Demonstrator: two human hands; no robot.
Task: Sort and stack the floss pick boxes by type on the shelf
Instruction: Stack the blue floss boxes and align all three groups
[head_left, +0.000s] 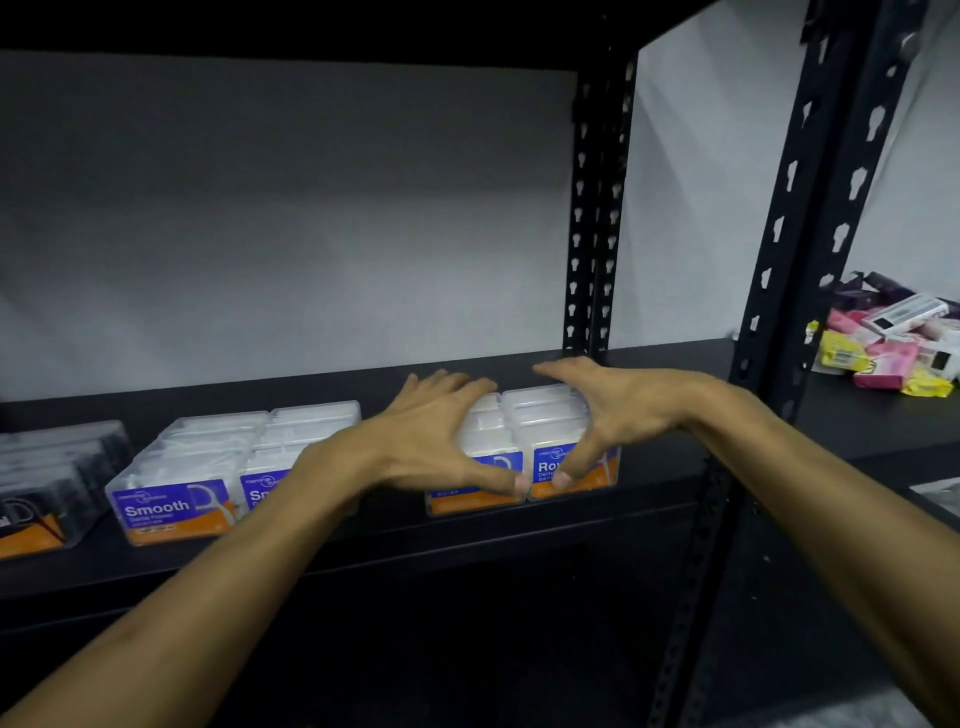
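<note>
Two clear floss pick boxes with blue and orange labels stand side by side on the black shelf (670, 467). My left hand (436, 441) holds the left box (485, 423), fingers over its top and thumb on the front label. My right hand (618, 410) holds the right box (545, 413), labelled "Ro…", the same way. Both thumbs meet at the seam between them. To the left stand stacked "Smooth" boxes (171, 506) in two columns. At the far left are dark boxes of black picks (47, 467).
A black slotted upright (592, 208) stands just behind the held boxes, and a front post (810, 208) rises to the right. Beyond it, a pile of pink, yellow and white packets (893, 338) lies on the neighbouring shelf. A white wall backs the shelf.
</note>
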